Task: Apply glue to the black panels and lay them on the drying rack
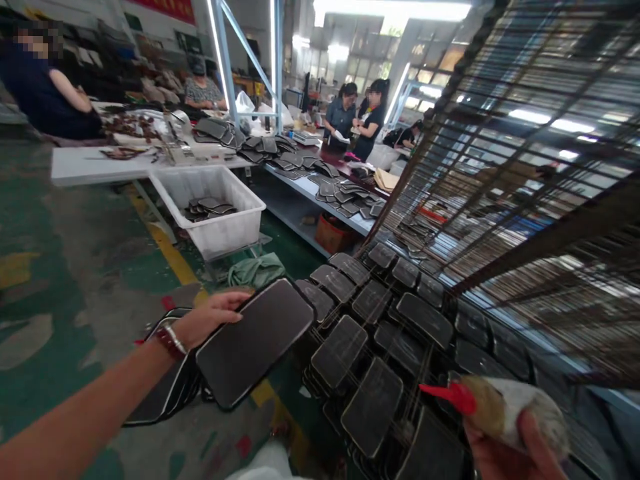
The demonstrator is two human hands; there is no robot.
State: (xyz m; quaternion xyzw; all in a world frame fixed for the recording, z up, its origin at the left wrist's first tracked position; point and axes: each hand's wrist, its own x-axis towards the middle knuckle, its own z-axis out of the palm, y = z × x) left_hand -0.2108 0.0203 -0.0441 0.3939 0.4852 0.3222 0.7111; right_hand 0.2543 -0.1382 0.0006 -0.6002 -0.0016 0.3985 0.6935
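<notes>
My left hand (213, 319) grips the upper left edge of a dark rectangular panel (257, 343) with rounded corners and a pale line near its rim. The panel is tilted, over the floor. Beneath my left forearm is a stack of similar dark panels (167, 393). At the lower right my right hand (515, 447) is wrapped round a whitish bottle (515, 403) with a red pointed nozzle aimed left. Between the hands lie many stacked dark pads (373, 407) on a wire rack.
A white bin (225, 233) with dark pieces stands ahead, a green cloth (257, 270) beside it. A tilted wire rack (540, 167) rises at the right. Behind are a blue bench (295, 183) with pads, a white table (100, 167) and several people.
</notes>
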